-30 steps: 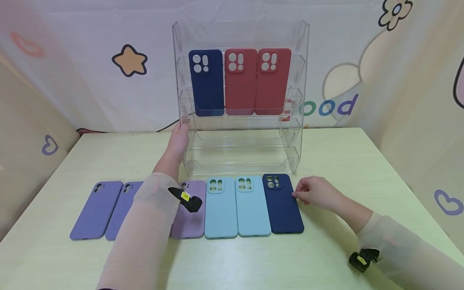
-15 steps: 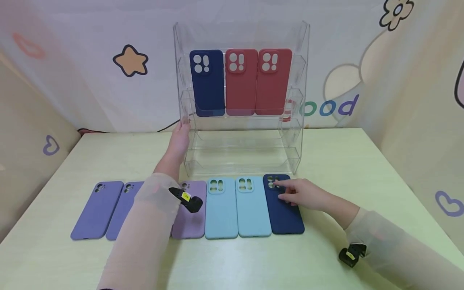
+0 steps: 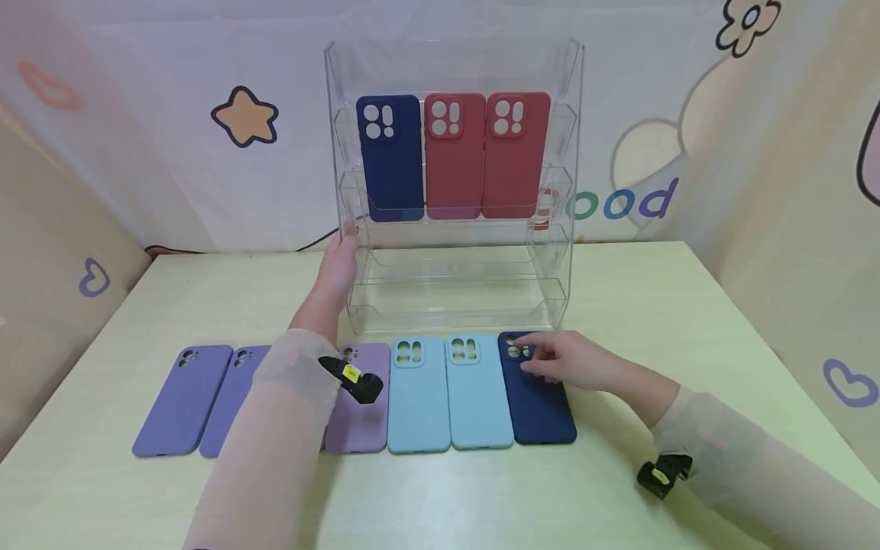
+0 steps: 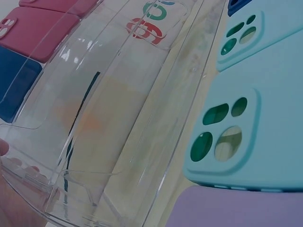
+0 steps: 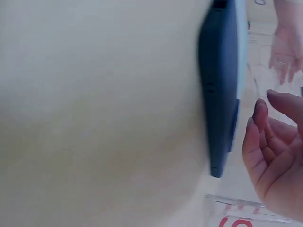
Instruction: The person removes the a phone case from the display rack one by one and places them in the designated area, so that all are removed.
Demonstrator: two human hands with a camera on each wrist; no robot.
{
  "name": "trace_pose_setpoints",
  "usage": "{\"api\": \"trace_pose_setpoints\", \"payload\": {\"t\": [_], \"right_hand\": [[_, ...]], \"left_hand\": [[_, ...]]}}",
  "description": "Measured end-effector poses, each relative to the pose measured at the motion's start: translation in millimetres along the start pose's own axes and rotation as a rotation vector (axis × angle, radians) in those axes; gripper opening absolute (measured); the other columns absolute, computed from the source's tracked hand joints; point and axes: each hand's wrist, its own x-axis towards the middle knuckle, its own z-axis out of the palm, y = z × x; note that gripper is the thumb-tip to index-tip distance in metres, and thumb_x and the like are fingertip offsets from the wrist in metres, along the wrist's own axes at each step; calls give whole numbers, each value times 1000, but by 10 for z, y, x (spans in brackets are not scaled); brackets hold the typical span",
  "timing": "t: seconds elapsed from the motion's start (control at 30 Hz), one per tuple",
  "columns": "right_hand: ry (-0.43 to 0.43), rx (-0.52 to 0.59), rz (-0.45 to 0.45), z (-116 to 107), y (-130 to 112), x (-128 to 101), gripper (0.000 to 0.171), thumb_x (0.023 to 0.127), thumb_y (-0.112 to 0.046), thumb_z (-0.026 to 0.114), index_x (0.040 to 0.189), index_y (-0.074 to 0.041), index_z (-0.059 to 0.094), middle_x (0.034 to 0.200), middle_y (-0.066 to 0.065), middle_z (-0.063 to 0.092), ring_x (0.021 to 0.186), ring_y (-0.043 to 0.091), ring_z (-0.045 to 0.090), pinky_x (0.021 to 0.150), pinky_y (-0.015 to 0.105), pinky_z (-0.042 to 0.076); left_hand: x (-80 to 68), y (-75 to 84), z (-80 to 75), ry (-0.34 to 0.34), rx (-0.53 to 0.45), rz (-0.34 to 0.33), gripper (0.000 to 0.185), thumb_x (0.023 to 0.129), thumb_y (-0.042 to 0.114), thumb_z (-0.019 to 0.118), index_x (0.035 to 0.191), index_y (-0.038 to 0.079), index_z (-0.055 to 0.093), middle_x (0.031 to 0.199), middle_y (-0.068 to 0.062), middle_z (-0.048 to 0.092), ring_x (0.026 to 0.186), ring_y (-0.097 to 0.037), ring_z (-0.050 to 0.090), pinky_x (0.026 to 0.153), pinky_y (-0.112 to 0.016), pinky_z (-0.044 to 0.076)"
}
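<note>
My left hand (image 3: 337,263) grips the left side of a clear acrylic display rack (image 3: 457,313); through the plastic in the left wrist view, its fingertips show behind the wall. On an upper tier stand a navy phone case (image 3: 393,168) and two red phone cases (image 3: 454,172) (image 3: 516,172). My right hand (image 3: 577,359) hovers over the camera end of another navy phone case (image 3: 543,405) lying on the table. Its thumb and fingers are loosely bent with nothing between them; the right wrist view shows them apart from the case.
Left of the lying navy case, in a row, are two light blue phone cases (image 3: 419,405) (image 3: 481,405), a lilac one (image 3: 357,420) and two violet-blue ones (image 3: 182,401) (image 3: 230,389). My left sleeve (image 3: 254,443) hides part of the row. A printed curtain (image 3: 137,153) backs the table.
My right hand has moved left from the navy case's right edge to over its camera end, then slightly farther up. The left hand and rack have stayed put.
</note>
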Motion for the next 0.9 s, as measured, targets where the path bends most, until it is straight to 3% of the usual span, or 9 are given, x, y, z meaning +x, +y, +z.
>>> {"api": "trace_pose_setpoints", "payload": {"t": [0.33, 0.53, 0.9], "right_hand": [[145, 232, -70, -261, -292, 373, 42, 93, -20, 58, 130, 0, 51, 106, 19, 62, 96, 32, 61, 84, 42, 51], [250, 395, -95, -397, -572, 611, 41, 93, -22, 58, 129, -3, 52, 117, 14, 61, 105, 24, 59, 92, 39, 47], [401, 578, -190, -594, -1013, 1094, 31, 97, -22, 52, 124, -7, 56, 116, 8, 62, 107, 17, 58, 93, 31, 46]], "left_hand": [[13, 1, -42, 13, 8, 0, 55, 100, 34, 23, 151, 22, 8, 155, -1, 12, 141, -25, 6, 112, -48, 6], [26, -12, -10, 24, 14, 2, 55, 100, 32, 23, 151, 19, 11, 155, -2, 15, 141, -26, 9, 112, -48, 7], [7, -8, 1, 32, 34, 14, 54, 100, 33, 23, 151, 19, 11, 155, -2, 16, 141, -25, 10, 112, -47, 8]]}}
